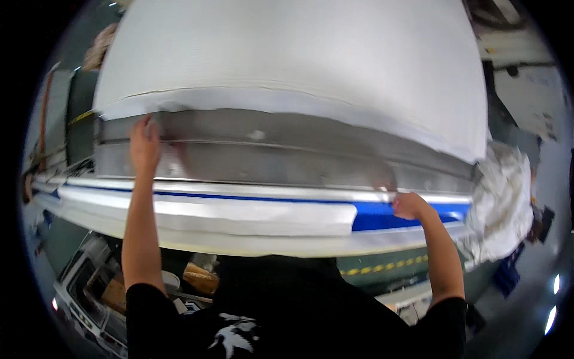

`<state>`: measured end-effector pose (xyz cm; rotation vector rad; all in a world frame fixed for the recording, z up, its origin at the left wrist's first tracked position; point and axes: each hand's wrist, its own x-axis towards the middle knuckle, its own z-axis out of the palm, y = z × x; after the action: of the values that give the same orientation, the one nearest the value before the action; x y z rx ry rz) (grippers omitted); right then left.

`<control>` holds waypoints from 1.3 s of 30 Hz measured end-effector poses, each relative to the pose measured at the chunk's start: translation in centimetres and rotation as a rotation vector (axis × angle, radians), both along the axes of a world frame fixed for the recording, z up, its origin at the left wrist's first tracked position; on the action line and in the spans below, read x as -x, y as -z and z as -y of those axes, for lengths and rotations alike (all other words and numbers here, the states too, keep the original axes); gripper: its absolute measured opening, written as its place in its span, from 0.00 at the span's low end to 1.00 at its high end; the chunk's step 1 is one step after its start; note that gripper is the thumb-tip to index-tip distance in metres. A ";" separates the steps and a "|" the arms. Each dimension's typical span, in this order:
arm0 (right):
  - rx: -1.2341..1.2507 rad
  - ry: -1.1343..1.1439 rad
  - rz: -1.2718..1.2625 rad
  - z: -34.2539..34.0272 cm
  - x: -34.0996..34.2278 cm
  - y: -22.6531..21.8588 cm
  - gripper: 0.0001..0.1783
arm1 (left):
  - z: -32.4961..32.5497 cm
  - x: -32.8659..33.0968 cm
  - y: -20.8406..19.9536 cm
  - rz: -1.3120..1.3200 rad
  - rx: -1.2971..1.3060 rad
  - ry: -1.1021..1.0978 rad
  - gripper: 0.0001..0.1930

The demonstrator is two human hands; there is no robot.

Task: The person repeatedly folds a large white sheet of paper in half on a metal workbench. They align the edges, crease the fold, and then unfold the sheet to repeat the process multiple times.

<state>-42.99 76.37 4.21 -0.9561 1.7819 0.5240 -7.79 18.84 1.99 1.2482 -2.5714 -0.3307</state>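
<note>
A wide white fabric sheet (pixel 299 54) lies across the far side, its uneven near edge ending over a shiny grey metal plate (pixel 251 158). My left hand (pixel 145 146) reaches over the plate's left part, fingers bent together close to the fabric's edge. Whether the fabric is between them is hidden by blur. Lower on the right, my right hand (pixel 411 205) is closed at the plate's near edge, above a blue strip (pixel 379 216). What it holds, if anything, does not show. Faint reflections of my arms appear in the metal.
A white strip of fabric (pixel 257 218) covers part of the blue along the near ledge. Crumpled white fabric (pixel 501 200) hangs at the right end. Below the ledge are a brown box (pixel 200 276) and a floor with yellow striped tape (pixel 385 265).
</note>
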 end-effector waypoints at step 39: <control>1.232 -0.034 -0.019 73.5 -21.5 -0.2 0.09 | 8.8 -3.5 0.4 -0.277 0.232 -0.102 0.25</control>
<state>-21.49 2.90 4.36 -1.7692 2.0592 -0.6750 -4.28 10.03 1.55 1.1552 -2.2313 -0.1647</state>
